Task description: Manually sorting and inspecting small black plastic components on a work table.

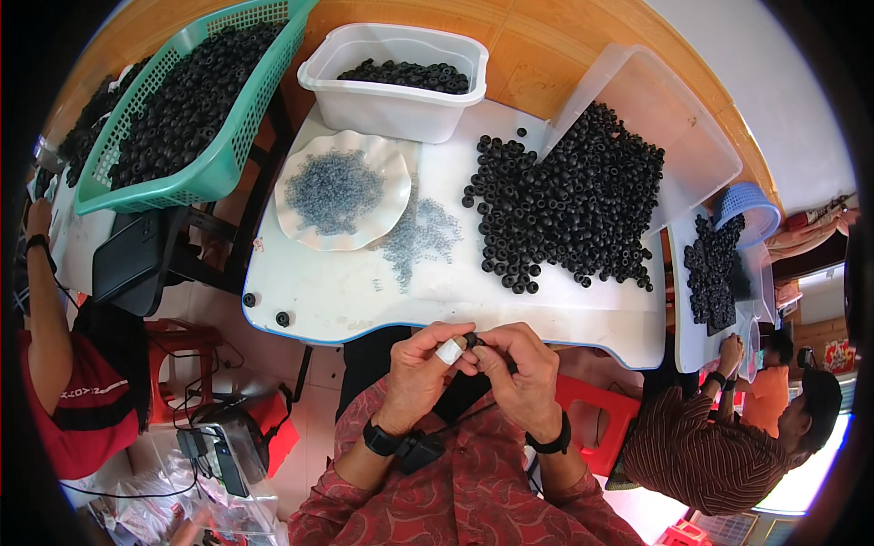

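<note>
- One black ring (pixel 471 339) pinched between both hands, left hand (pixel 421 366) and right hand (pixel 519 364) fingertips together, just below table (pixel 364 291) edge; ring axis unclear.
- Two loose rings (pixel 265 309) at table's left edge.
- One white plate (pixel 341 189), one white tub (pixel 393 82), one green basket (pixel 196 109).

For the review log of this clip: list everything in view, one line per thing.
white table: one, centre
black rings: large loose pile, black, right half of table
clear bin: one, tipped on its side behind the pile
white tub: one, far edge, some black rings inside
wavy plate: one, white, holds small clear-grey rings
clear-grey rings: scattered beside the plate
green basket: one, left, full of black rings
blue basket: one, small, far right
stray black rings: two, near left table edge
red stools: two, red, below table
other people: at left and right edges
left hand: taped finger, on a small black ring
right hand: pinching the same ring
</note>
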### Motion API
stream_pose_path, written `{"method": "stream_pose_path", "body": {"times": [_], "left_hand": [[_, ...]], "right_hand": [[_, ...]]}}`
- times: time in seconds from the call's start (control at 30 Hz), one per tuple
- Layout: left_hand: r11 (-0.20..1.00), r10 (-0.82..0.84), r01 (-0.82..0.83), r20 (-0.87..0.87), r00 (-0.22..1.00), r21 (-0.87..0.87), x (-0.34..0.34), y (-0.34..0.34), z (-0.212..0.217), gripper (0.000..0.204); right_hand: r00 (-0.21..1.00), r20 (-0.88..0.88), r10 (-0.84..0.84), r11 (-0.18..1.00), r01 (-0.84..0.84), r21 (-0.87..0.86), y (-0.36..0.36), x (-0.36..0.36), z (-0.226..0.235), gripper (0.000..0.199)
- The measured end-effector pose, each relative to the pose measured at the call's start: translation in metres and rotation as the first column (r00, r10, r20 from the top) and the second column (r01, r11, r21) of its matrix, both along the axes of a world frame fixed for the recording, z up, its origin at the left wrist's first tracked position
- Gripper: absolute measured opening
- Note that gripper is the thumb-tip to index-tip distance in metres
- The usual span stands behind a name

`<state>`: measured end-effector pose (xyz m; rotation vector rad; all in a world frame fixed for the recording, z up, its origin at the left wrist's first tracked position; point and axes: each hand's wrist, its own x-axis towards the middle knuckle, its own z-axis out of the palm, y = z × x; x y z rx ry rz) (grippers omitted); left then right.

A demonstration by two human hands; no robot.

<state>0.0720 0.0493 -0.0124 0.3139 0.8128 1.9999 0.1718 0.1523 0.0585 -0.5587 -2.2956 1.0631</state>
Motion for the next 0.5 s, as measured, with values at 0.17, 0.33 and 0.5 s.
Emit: {"method": "stream_pose_path", "body": {"times": [0.17, 0.33, 0.5], "left_hand": [[0.992, -0.027, 0.007, -0.16, 0.987, -0.124, 0.0, -0.003, 0.001, 0.023], [0.992, -0.009, -0.013, -0.174, 0.985, -0.125, 0.0, -0.005, 0.006, 0.023], [0.989, -0.001, -0.013, -0.095, 0.995, -0.144, 0.001, -0.007, 0.009, 0.024]], "right_hand": [[0.998, 0.054, 0.009, 1.0, -0.008, -0.011, 0.0, 0.003, -0.001, 0.014], [0.996, 0.083, 0.04, 0.999, -0.042, 0.023, 0.002, 0.003, 0.001, 0.013], [0.995, 0.086, 0.046, 0.998, -0.049, 0.028, 0.003, 0.0, 0.006, 0.013]]}}
